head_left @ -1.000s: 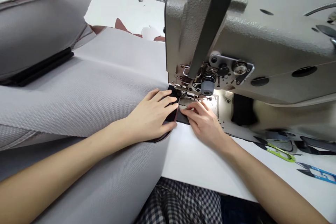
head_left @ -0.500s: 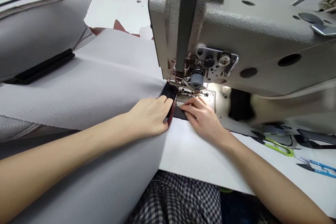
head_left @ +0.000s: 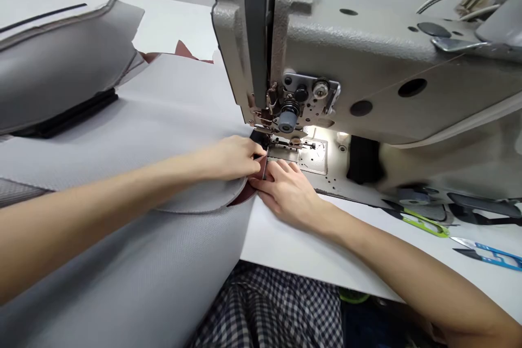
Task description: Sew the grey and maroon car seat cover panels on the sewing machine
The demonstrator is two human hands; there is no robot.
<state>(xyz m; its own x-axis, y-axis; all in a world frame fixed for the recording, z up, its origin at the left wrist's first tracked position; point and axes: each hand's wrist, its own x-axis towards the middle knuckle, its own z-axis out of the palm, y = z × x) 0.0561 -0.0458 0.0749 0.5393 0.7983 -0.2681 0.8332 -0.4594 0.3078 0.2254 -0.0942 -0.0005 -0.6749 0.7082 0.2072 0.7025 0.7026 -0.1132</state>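
From my remote seat, the sewing machine [head_left: 367,65] fills the right of the view, and the grey mesh fabric [head_left: 134,136] covers the left of the white table [head_left: 293,244]. My left hand [head_left: 232,157] bears on the fabric's edge with its fingers curled; I cannot tell whether it pinches. My right hand [head_left: 289,193] lies flat and open beside it, over the maroon underside [head_left: 243,197]. Only a sliver of the black strip [head_left: 258,135] shows at the presser foot [head_left: 267,138]. My fingertips are very near the foot — I judge a slip could put them under it, or skew the edge. A second ago more strip showed, and my hands sat further apart.
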